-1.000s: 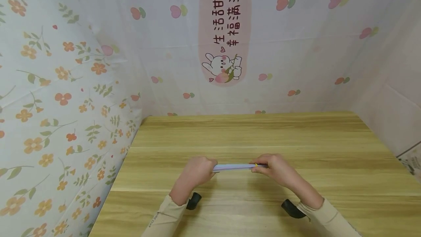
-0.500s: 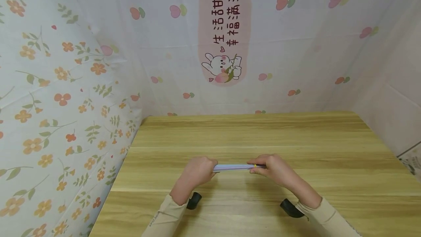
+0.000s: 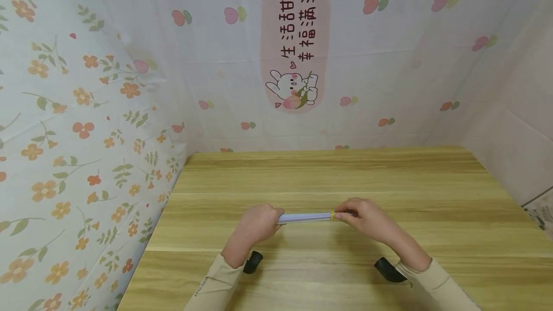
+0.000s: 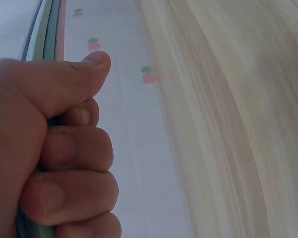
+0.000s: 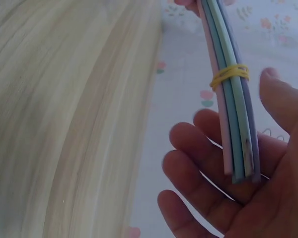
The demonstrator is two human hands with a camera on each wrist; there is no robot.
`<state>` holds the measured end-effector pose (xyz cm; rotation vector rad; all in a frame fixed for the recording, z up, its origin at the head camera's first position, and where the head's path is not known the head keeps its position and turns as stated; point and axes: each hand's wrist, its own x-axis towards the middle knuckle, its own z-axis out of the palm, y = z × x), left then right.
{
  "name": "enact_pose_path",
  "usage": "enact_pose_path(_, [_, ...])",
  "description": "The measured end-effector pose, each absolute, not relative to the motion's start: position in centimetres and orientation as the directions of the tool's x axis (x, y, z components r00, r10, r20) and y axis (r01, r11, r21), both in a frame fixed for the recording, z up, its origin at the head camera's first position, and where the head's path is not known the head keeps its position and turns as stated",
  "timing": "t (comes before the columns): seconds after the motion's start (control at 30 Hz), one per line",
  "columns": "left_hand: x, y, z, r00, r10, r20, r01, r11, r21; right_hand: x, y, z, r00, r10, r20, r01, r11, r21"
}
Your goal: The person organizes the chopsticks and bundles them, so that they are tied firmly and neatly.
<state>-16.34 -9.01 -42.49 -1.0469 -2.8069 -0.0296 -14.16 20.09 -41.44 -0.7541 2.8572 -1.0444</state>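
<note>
A bundle of thin pastel sticks point(image 5: 230, 114), pink, teal, pale green and purple, is held up over the table. My left hand point(image 4: 64, 139) grips one end in a fist, thumb on top; that end is mostly hidden by the fingers. Near the other end a yellow rubber band point(image 5: 230, 75) is wrapped round the sticks. My right hand point(image 5: 248, 183) is spread around the loose ends, its fingers behind them and its thumb standing off to the side. From the head view, the right hand point(image 3: 365, 217) sits just right of the band.
A wood-grain table point(image 3: 311, 176) lies under both hands. White cloth with printed fruit point(image 3: 389, 61) hangs at the back, and a flowered cloth point(image 3: 86, 157) is on the left. Black wrist pieces point(image 3: 390, 269) stick out below the forearms.
My right hand has loosened and shifted slightly to the right, so its fingertips no longer cover the rubber band. The left hand keeps its grip almost in place.
</note>
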Motion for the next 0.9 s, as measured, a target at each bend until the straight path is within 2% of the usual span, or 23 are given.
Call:
enact_pose_path(0.53, [-16.61,-8.88,-42.61,-0.74,0.65,0.17,0.655,0.755,-0.036,-14.45,19.85,-41.29,-0.862,-0.489,0.135,-0.478,0.694,-0.539])
enact_pose_path(0.9, [-16.83,-8.86,-42.47,-0.745,0.647,0.165,0.652,0.758,-0.028,-14.89,19.71,-41.73,-0.864,-0.481,0.147,-0.466,0.653,-0.597])
